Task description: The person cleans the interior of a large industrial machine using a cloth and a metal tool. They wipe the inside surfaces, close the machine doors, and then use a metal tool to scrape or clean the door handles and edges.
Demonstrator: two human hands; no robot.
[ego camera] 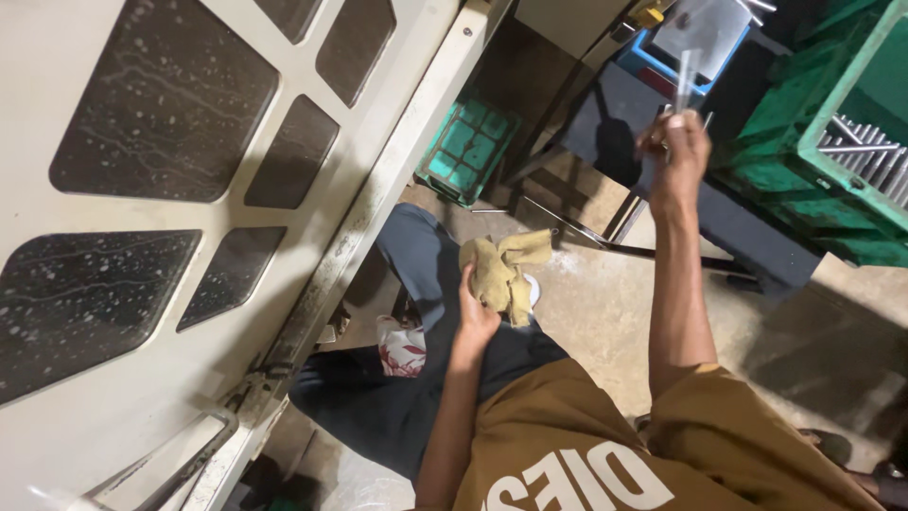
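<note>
The person sits squeezed between a pale machine door [284, 237] and a dark frame [662, 189] carrying a green crate [813, 114]; bare floor [586, 312] lies between. The hands are well apart. The left hand [476, 317] grips one crumpled yellowish rag [501, 270]. The right hand [676, 151], raised, pinches one thin metal rod [685, 80], pointing away, its long axis nearly upright in view.

Concrete floor [605, 312]: small green crate [465, 151] on it, dark bench [662, 180] legs standing.
</note>
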